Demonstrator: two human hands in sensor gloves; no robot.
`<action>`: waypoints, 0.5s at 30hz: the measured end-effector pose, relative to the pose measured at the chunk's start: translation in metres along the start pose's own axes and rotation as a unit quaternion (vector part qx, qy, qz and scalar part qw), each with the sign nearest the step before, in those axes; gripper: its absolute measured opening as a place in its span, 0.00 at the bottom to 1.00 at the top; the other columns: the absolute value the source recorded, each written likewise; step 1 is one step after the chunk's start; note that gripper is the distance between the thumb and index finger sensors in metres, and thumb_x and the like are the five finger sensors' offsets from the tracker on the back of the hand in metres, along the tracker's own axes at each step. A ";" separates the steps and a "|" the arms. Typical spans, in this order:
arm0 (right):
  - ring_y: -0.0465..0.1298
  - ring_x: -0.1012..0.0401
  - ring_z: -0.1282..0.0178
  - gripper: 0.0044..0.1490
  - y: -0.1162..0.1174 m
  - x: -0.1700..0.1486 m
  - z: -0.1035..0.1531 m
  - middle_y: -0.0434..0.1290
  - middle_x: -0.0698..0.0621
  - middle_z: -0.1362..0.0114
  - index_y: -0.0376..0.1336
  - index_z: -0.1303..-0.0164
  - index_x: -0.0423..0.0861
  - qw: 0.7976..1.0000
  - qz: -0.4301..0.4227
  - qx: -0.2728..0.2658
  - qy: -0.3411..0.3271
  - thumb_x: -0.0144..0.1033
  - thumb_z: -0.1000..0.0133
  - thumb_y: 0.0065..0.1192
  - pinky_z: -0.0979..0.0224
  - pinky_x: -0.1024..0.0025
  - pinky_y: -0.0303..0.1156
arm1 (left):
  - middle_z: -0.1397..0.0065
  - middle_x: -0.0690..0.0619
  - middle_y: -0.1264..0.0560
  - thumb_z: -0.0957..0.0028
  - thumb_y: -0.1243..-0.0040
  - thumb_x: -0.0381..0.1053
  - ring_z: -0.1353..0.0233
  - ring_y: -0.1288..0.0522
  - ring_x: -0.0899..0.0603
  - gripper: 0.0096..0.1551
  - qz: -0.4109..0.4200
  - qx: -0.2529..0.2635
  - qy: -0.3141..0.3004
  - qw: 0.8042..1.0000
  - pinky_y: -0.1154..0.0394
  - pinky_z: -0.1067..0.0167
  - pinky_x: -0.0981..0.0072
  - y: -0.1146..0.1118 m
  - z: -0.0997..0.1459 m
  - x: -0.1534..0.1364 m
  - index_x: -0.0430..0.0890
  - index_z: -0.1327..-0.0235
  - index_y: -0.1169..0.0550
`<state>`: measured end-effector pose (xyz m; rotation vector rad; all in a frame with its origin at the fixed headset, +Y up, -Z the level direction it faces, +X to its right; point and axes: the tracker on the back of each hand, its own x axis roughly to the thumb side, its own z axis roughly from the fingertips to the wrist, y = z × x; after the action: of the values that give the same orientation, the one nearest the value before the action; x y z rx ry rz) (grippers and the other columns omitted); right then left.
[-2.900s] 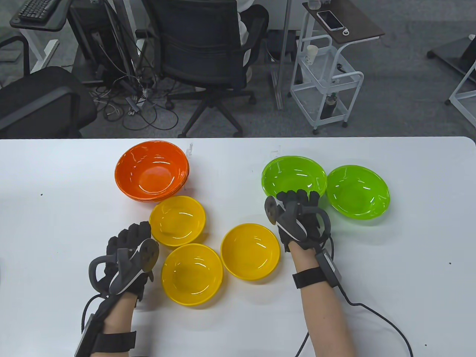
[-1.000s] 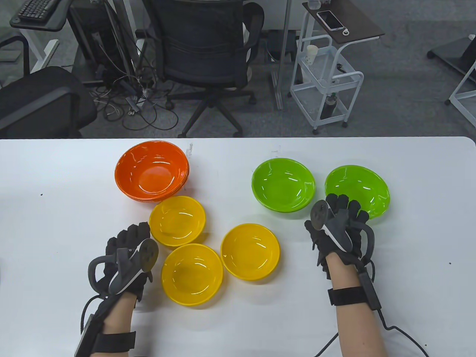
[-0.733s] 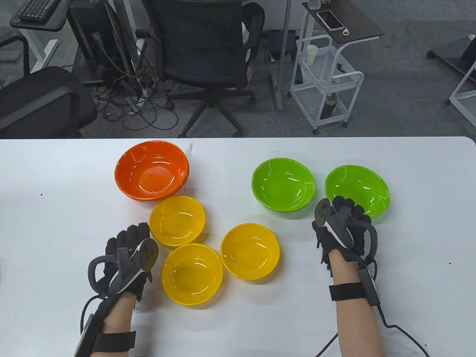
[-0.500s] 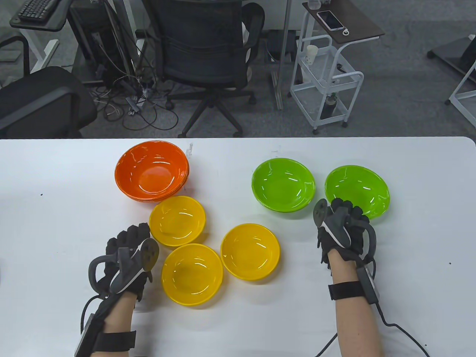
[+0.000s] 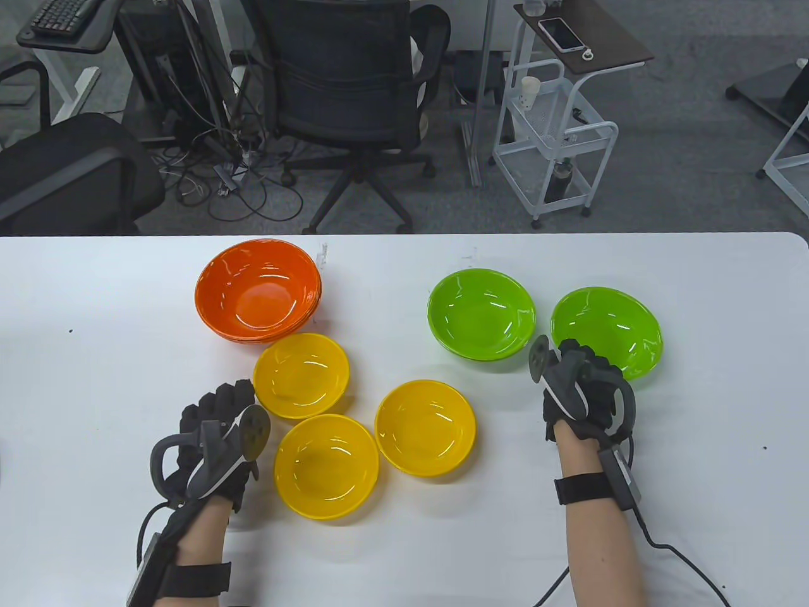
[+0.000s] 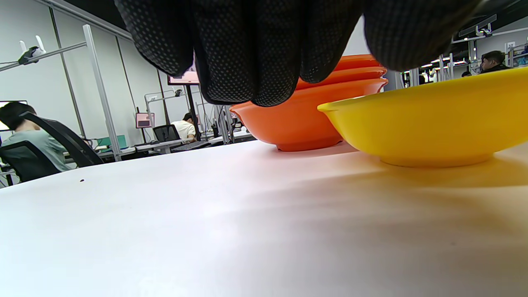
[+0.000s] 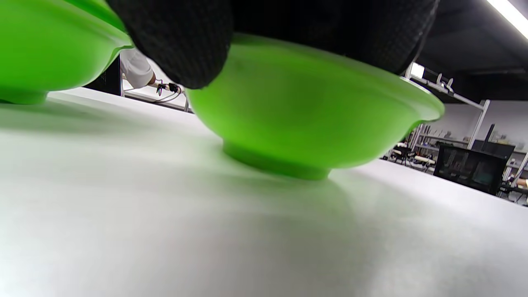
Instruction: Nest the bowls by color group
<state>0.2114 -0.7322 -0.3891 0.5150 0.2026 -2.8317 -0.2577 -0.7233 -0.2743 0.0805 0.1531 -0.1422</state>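
Two green bowls stand at the right of the table: a left one and a right one. My right hand grips the near rim of the right green bowl; in the right wrist view my fingers lie over that bowl, whose foot sits at the table. Three yellow bowls stand apart in the middle. A nested orange stack is at the back left. My left hand rests on the table left of the yellow bowls and holds nothing.
The white table ends at a far edge just behind the bowls. An office chair and a white cart stand on the floor beyond it. The right hand's cable trails over the near right of the table.
My right hand set down the left green bowl, moved right and took hold of the right green bowl's near rim; that bowl has shifted slightly toward me. The left hand has not moved.
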 end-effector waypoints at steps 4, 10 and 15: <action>0.83 0.55 0.43 0.29 0.001 0.003 0.003 0.78 0.55 0.41 0.67 0.41 0.54 0.999 0.015 -0.029 -0.005 0.40 0.54 0.70 0.37 0.53 0.75 | 0.23 0.52 0.22 0.51 0.41 0.65 0.26 0.20 0.42 0.37 0.000 0.001 0.000 1.000 0.28 0.28 0.48 0.000 0.000 0.000 0.57 0.26 0.27; 0.84 0.58 0.48 0.26 -0.001 0.004 0.006 0.79 0.59 0.46 0.69 0.48 0.57 0.997 0.021 -0.067 -0.010 0.42 0.57 0.74 0.42 0.59 0.78 | 0.23 0.52 0.22 0.51 0.41 0.65 0.26 0.20 0.42 0.37 0.001 0.000 0.000 1.000 0.28 0.28 0.48 0.000 0.000 0.000 0.57 0.26 0.27; 0.84 0.58 0.48 0.26 -0.012 0.002 0.008 0.79 0.59 0.46 0.69 0.48 0.57 0.997 0.004 -0.074 -0.013 0.42 0.57 0.74 0.42 0.60 0.78 | 0.23 0.52 0.22 0.51 0.41 0.65 0.26 0.20 0.42 0.37 0.001 0.001 0.000 1.000 0.28 0.28 0.48 0.000 0.000 0.000 0.57 0.26 0.27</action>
<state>0.2039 -0.7224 -0.3811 0.4454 0.4000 -2.7853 -0.2578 -0.7235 -0.2744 0.0827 0.1524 -0.1399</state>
